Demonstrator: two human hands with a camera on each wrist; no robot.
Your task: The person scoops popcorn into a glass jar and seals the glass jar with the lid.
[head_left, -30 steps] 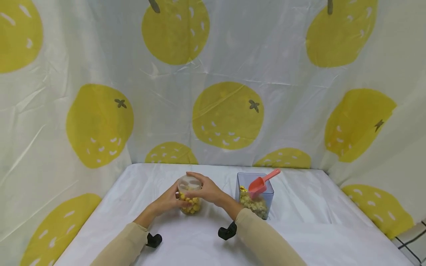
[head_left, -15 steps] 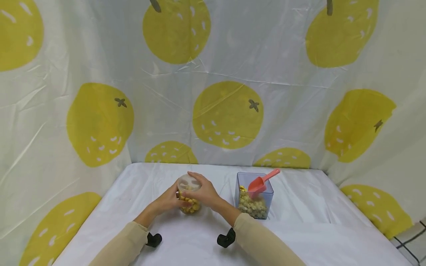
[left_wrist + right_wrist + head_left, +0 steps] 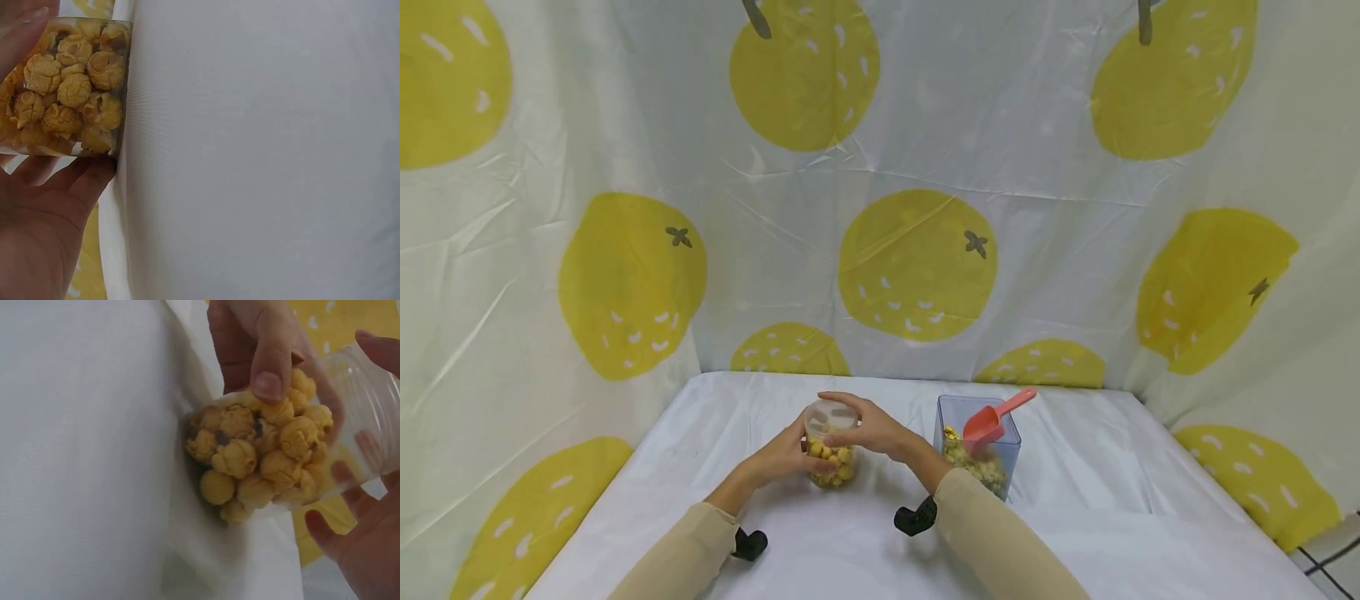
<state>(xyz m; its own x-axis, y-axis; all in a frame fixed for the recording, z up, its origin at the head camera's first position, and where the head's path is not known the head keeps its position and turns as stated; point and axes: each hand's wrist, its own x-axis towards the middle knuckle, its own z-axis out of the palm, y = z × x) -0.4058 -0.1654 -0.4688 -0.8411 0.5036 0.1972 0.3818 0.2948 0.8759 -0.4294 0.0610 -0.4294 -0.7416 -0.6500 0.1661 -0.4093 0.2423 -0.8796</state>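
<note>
A clear round jar [image 3: 837, 477] with caramel-coloured popcorn [image 3: 237, 459] in its lower part stands upright on the white cloth. My left hand [image 3: 784, 454] grips the jar's body from the left, thumb across its near side. Over the top, my right hand [image 3: 880, 431] holds the translucent lid [image 3: 832, 415] by its rim, thumb in front and fingers behind. In the left wrist view, popcorn fills the visible part of the jar [image 3: 74, 81] beside the left fingers. The right wrist view shows ridges around the jar's upper end near the right fingertips.
Right of the jar stands a clear bluish square container [image 3: 1013, 462] with paler popcorn inside. A pink scoop [image 3: 988, 422] leans in it, handle above the rim. A lemon-print curtain [image 3: 917, 262] hangs behind the cloth-covered table [image 3: 1097, 533].
My right hand first turned over the lid, its wrist swinging inward, then swung back outward to the right. The left hand and jar stayed in place. The head view shifted slightly.
</note>
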